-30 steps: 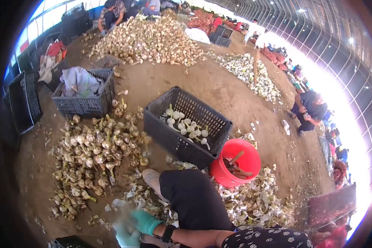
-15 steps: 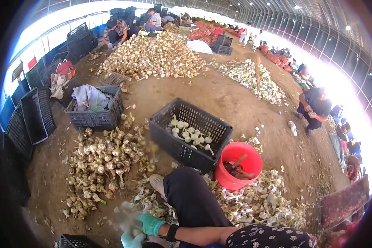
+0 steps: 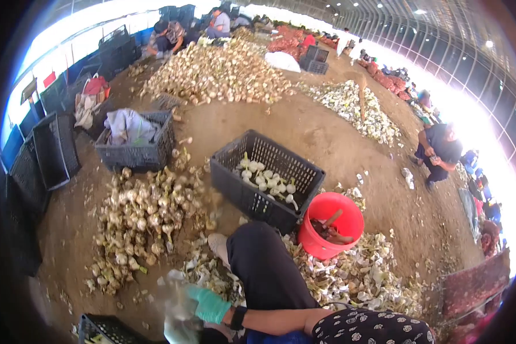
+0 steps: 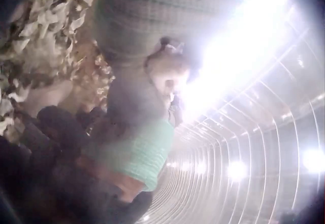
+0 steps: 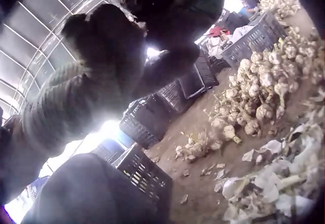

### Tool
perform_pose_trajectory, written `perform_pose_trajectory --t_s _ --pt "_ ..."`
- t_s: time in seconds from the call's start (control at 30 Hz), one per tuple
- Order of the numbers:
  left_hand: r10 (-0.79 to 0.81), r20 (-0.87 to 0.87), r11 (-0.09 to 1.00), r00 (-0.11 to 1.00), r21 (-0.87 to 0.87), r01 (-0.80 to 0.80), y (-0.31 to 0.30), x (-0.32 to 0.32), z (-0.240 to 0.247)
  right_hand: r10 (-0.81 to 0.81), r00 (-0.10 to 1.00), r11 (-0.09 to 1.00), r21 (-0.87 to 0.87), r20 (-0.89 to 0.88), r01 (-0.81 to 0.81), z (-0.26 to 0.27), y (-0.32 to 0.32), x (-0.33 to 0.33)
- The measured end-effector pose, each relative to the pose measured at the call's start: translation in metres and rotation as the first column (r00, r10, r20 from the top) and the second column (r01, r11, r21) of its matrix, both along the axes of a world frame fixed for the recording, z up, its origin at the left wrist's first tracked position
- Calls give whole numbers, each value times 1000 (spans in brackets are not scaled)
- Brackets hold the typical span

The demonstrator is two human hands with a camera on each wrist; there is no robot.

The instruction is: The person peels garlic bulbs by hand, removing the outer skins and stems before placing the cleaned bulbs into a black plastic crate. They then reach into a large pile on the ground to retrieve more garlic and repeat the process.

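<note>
Both hands wear pale green gloves and work close together low in the head view, where motion blurs them. My left hand (image 3: 180,331) holds a garlic bulb (image 4: 170,74), its pale round side showing in the left wrist view. My right hand (image 3: 207,304), with a dark watch at the wrist, has curled fingers at the same bulb. In the right wrist view the gloves are dark against the light, and the finger contact is largely hidden. Left of the hands lies a heap of unpeeled garlic (image 3: 146,212). A black crate (image 3: 252,200) ahead contains several clean white bulbs.
A red bucket (image 3: 327,243) with brown sticks stands beside the crate and my bent knee (image 3: 269,266). Loose skins (image 3: 361,275) cover the ground around it. Another crate (image 3: 135,156) holds grey cloth. A crate (image 3: 97,332) sits at lower left. A larger garlic pile (image 3: 218,74) lies farther back.
The head view has tilted up and shifted, so the lower left crate shows more. Both hands stay together at the bulb, moving in a blur.
</note>
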State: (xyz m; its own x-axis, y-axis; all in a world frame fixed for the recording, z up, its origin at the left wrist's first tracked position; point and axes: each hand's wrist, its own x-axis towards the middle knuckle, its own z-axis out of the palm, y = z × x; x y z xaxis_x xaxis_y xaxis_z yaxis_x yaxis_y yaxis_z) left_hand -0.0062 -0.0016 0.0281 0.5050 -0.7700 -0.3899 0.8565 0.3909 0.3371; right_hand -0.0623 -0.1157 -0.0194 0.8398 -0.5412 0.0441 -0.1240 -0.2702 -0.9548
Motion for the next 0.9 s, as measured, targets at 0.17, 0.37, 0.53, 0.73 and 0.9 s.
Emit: perform_pose_trajectory --t_s 0.17,0.37,0.53,0.73,0.9 --pt "-72 782 782 619 430 -452 -8 -16 -12 -47 998 990 -136 -41 41 45 -8 -7" --pt "136 342 944 930 239 -226 1 -6 -6 -71 995 997 29 66 69 36 -3 -4" --pt "-8 23 996 1000 84 6 7 0 -8 -82 991 958 281 101 51 52 5 -10" --pt "-46 -100 997 994 58 52 10 2 -16 -41 999 904 424 -15 43 53 5 -10" --pt "-32 350 914 936 388 -113 13 -3 0 43 991 968 251 -123 -10 40 0 -15"
